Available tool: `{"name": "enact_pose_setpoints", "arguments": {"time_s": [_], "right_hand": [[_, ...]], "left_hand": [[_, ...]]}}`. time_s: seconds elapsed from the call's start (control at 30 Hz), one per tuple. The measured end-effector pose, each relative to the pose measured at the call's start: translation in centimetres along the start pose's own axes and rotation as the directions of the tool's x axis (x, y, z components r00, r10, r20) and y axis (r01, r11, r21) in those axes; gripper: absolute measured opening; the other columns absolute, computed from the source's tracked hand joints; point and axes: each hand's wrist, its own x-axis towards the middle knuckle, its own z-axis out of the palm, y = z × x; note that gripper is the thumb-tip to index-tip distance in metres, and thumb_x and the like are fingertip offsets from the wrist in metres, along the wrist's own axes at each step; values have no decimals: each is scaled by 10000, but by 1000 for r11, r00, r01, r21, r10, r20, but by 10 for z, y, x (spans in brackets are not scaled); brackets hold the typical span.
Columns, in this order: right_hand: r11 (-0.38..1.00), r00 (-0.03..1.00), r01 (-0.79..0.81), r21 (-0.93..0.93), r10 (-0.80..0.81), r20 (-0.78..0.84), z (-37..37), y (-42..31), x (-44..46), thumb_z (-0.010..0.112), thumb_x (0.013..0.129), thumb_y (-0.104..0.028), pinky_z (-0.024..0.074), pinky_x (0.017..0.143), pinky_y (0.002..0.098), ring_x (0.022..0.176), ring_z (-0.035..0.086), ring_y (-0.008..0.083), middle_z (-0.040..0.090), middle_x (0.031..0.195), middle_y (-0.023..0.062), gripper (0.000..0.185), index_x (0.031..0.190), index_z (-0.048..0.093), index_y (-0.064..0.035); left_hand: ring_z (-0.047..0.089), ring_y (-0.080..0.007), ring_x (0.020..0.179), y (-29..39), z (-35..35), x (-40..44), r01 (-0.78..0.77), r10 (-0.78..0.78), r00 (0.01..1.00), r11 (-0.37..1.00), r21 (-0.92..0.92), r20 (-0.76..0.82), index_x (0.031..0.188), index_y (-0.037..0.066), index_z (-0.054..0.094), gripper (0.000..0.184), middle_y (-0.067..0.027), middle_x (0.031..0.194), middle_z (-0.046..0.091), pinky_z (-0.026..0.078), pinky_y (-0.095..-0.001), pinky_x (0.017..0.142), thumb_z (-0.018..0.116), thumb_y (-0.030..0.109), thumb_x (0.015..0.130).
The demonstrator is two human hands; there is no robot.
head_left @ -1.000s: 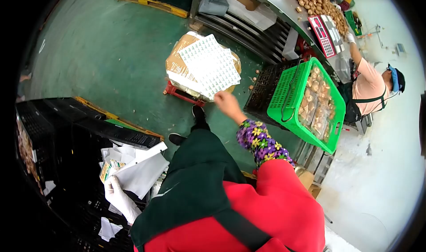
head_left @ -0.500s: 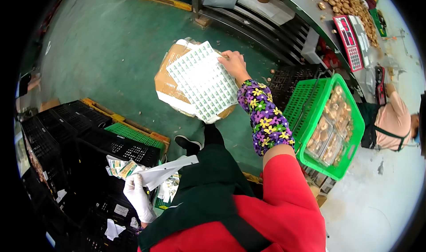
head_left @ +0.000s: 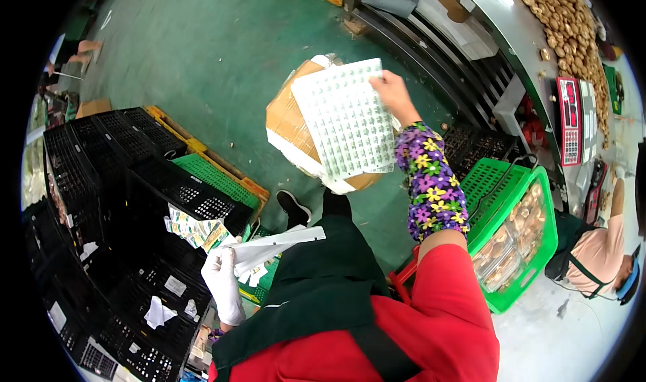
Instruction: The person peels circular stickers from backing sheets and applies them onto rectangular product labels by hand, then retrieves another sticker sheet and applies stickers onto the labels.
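Observation:
My right hand (head_left: 393, 94), bare above a flowered sleeve, pinches the upper right corner of a white sheet (head_left: 344, 116) printed with rows of small green labels. The sheet lies over or just above a taped cardboard-topped stool (head_left: 286, 123), with another sheet's edge showing beneath. At lower left, my left hand (head_left: 222, 278) in a white glove is closed on white backing paper (head_left: 269, 245). Several small printed labels (head_left: 198, 228) show just beyond that hand, beside a black crate.
Black crates (head_left: 108, 146) stack at left on a yellow pallet. A green basket (head_left: 548, 247) of packed mushrooms stands at right. Behind it, a metal table (head_left: 501, 8) bears loose mushrooms (head_left: 565, 32) and a red scale (head_left: 570, 123). A co-worker (head_left: 595, 254) is at far right.
My right hand has moved from the stool's near edge to the sheet's upper right corner and gripped it. The sheet has turned more upright. The camera view has shifted; my left hand keeps hold of the paper.

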Motion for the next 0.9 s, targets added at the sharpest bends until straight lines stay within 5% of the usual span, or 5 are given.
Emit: {"name": "enact_pose_setpoints", "arguments": {"time_s": [0.3, 0.43, 0.53, 0.63, 0.9], "right_hand": [[834, 938, -316, 452, 346, 19, -38, -21, -31, 586, 911, -113, 506, 706, 293, 769, 625, 135, 669, 936, 73, 219, 1057, 616, 47], [1000, 990, 11, 16, -9, -143, -5, -44, -52, 615, 896, -134, 471, 663, 273, 726, 567, 99, 672, 853, 61, 185, 978, 639, 31], [968, 968, 238, 76, -230, -98, 57, -71, -104, 590, 924, -140, 447, 607, 280, 666, 510, 81, 623, 724, 23, 162, 914, 637, 15], [864, 865, 501, 38, -501, -19, 117, -109, -174, 601, 870, -100, 462, 562, 342, 604, 595, 256, 609, 688, 129, 83, 844, 638, -31], [944, 952, 264, 198, -288, 104, 159, -113, -237, 621, 884, -227, 385, 491, 437, 589, 550, 396, 531, 612, 197, 256, 757, 513, -33]], "left_hand": [[551, -65, 741, 1, 6, -3, 2, -1, 1000, 999, -33, 26, 903, -24, 658, 119, -18, 816, 647, 444, -220, 708, 576, 61, 916], [546, -64, 735, -4, 5, -6, 16, -18, 999, 998, 55, 44, 891, -27, 656, 104, -15, 808, 641, 441, -222, 699, 589, 53, 899], [570, -87, 769, -4, -1, -8, -18, 12, 998, 996, 82, 66, 882, -34, 653, 101, -51, 843, 669, 452, -235, 733, 575, 30, 898], [606, -120, 825, -8, -7, -8, -33, 31, 995, 999, 17, 98, 864, -39, 639, 110, -118, 941, 694, 471, -259, 784, 553, 10, 913], [585, -89, 756, 3, -4, -15, -28, 17, 989, 997, 71, 147, 903, -38, 635, 129, -93, 924, 681, 472, -234, 707, 556, 58, 937]]}}
